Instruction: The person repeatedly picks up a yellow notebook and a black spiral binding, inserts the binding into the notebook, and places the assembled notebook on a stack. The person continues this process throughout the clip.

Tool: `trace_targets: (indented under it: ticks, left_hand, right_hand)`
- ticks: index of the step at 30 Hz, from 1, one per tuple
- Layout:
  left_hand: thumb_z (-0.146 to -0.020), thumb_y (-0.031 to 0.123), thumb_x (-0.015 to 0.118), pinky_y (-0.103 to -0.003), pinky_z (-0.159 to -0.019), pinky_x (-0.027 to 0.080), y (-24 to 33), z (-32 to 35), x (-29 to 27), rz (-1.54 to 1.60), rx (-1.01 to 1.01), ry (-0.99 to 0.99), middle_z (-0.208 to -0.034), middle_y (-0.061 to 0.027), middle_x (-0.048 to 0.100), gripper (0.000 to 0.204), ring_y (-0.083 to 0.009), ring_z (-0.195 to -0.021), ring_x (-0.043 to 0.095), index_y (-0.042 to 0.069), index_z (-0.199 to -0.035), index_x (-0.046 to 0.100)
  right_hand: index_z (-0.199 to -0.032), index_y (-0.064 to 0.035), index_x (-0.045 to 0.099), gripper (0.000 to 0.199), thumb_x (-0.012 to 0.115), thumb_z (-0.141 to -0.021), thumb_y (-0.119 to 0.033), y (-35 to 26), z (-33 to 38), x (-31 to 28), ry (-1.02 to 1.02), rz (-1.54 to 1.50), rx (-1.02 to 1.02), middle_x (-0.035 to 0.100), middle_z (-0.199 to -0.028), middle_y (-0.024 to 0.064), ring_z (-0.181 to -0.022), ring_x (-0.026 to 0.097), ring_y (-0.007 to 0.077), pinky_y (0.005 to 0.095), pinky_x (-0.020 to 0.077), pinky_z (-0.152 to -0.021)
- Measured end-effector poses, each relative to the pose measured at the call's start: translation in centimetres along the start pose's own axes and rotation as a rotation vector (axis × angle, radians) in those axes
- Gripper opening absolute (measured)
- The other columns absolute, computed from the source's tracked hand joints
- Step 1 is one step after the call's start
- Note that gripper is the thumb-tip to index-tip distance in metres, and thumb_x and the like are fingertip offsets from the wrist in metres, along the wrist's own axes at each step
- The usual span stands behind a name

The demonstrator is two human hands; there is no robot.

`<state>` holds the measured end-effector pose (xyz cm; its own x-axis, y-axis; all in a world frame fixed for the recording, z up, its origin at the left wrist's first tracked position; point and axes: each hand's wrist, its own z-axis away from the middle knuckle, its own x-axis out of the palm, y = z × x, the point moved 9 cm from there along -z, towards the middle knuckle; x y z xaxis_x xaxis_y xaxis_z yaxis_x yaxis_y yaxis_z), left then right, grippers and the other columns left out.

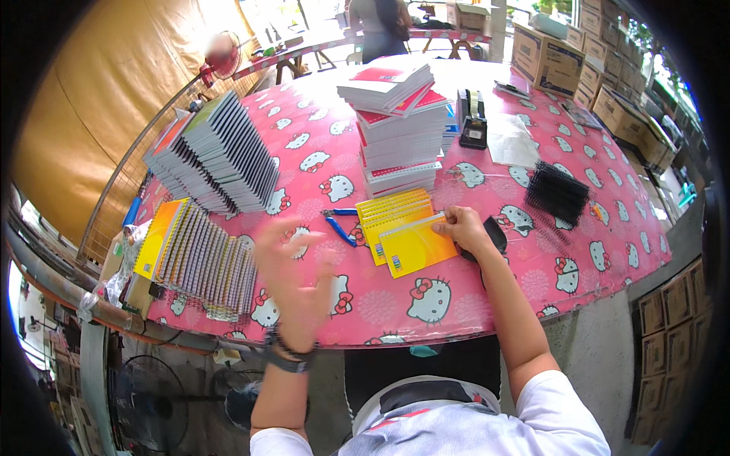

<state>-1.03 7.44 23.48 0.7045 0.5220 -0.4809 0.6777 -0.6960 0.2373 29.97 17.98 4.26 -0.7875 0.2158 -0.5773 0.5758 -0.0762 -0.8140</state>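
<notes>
My right hand [462, 228] pinches the upper right corner of a yellow notebook [420, 249] with a row of punched holes along its top edge. Under and behind it lie several more yellow notebooks [391, 209], fanned out. My left hand [293, 266], smeared by motion, hovers over the table with fingers spread and nothing visible in it. Between the left hand and the yellow notebooks are blue-handled pliers [342, 226]. At the left, a row of yellow spiral-bound notebooks [201, 258] stands packed together. A dark round thing [494, 237] lies partly hidden beside my right wrist.
A tall stack of red-and-white booklets [403, 137] rises at the middle. Far left are stacks of dark-spined notebooks [228, 156]. To the right lie black spiral coils [557, 194], a tape dispenser [473, 131] and white paper [511, 140]. Cardboard boxes [546, 59] and a person [379, 30] are beyond.
</notes>
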Motion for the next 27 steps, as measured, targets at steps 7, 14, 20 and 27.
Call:
trace_targets:
  ticks: [7,14,20,27]
  left_hand:
    - [-0.079,0.015,0.067,-0.046,-0.101,0.032,4.8,2.5,8.8,-0.019,0.04,-0.281,-0.121,-0.0116,0.054,0.042,-0.0305,-0.116,0.049,0.007,-0.119,0.058]
    - [-0.078,0.001,0.058,-0.037,-0.083,0.038,5.4,8.5,13.1,0.063,0.122,-0.575,-0.091,-0.0036,0.063,0.047,-0.021,-0.086,0.059,0.015,-0.123,0.06]
    - [-0.077,0.003,0.061,-0.034,-0.075,0.037,7.2,7.9,13.6,0.133,0.152,-0.62,-0.09,-0.0023,0.062,0.048,-0.0197,-0.082,0.057,0.014,-0.124,0.06]
    - [-0.079,0.008,0.065,-0.034,-0.073,0.037,7.0,7.9,13.7,0.117,0.119,-0.579,-0.086,-0.0008,0.062,0.043,-0.0186,-0.079,0.056,0.014,-0.121,0.062]
  right_hand:
    - [-0.089,0.0015,0.061,0.02,0.074,-0.073,-0.002,-7.6,7.3,-1.8,0.126,-0.422,-0.412,0.058,-0.074,0.006,-0.066,0.056,0.0137,0.0273,0.0469,-0.064]
    - [-0.096,-0.0018,0.066,0.018,0.068,-0.078,-0.001,-4.0,10.2,-5.2,0.064,-0.333,-0.393,0.066,-0.088,0.0085,-0.079,0.064,0.0168,0.0297,0.0508,-0.069]
    - [-0.093,-0.0052,0.069,0.015,0.068,-0.08,-0.013,7.6,7.1,-16.8,0.529,0.516,-0.2,0.062,-0.086,0.0115,-0.084,0.058,0.028,0.0378,0.0489,-0.075]
    - [-0.119,-0.0041,0.053,0.042,0.053,-0.078,0.005,0.1,9.3,-14.9,0.564,0.446,-0.313,0.052,-0.098,0.0158,-0.094,0.052,0.0355,0.0431,0.0442,-0.082]
